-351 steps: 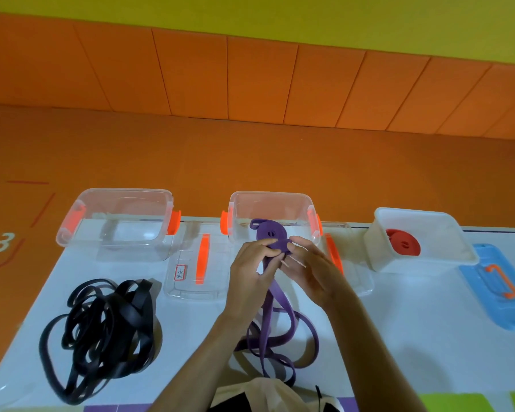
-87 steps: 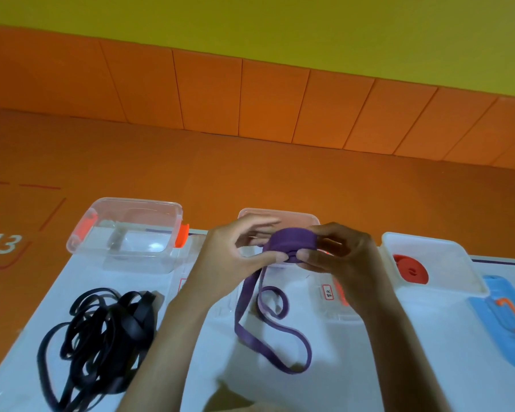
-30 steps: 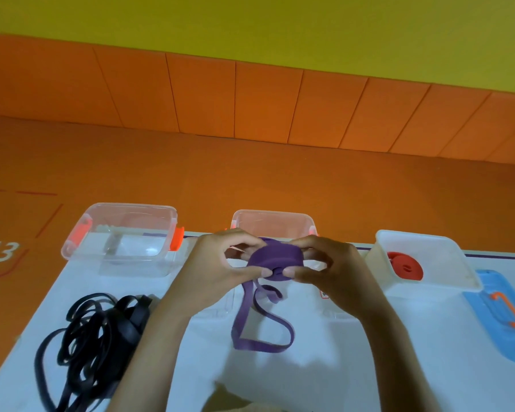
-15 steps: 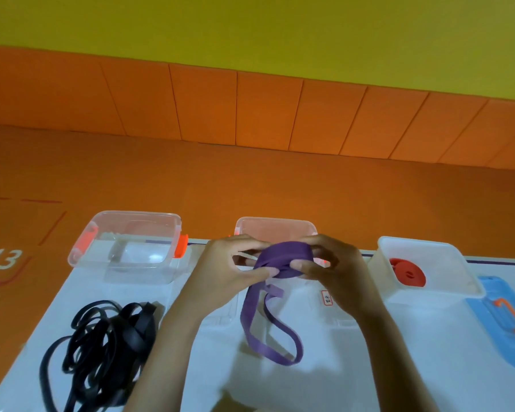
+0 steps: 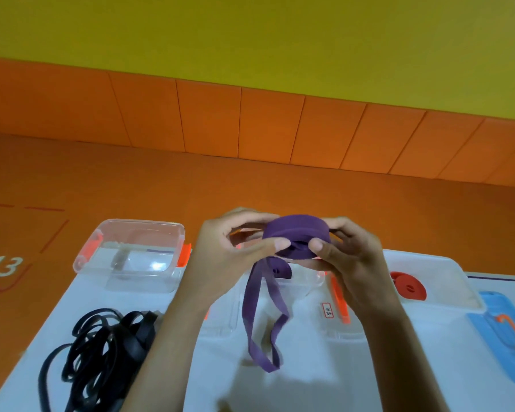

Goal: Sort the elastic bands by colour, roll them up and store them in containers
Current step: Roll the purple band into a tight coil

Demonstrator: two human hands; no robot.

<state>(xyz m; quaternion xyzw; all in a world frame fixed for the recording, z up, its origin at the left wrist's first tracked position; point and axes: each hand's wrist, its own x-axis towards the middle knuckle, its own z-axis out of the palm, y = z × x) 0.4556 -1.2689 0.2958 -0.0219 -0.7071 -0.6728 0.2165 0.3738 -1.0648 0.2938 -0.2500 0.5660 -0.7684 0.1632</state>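
Note:
A purple elastic band roll [image 5: 296, 237] is held in the air above the middle clear container [image 5: 309, 282]. My left hand [image 5: 232, 254] pinches its left side with thumb and fingers. My right hand [image 5: 351, 260] grips its right side. A short unrolled loop of the purple band hangs down to the white table [image 5: 399, 367]. Inside the middle container another purple roll partly shows. A tangle of black bands [image 5: 101, 355] lies at the left. A red band roll [image 5: 408, 285] sits in the white container [image 5: 446, 281] at the right.
A clear container with orange clips [image 5: 131, 254], with nothing in it, stands at the back left. Two clear lids with orange handles lie on the table under my arms. A blue lid [image 5: 506, 340] lies at the far right. Behind the table is orange floor and wall padding.
The roll has grown as more band was wound on, and the hanging loop has become shorter. Both hands have stayed on the roll, raised slightly.

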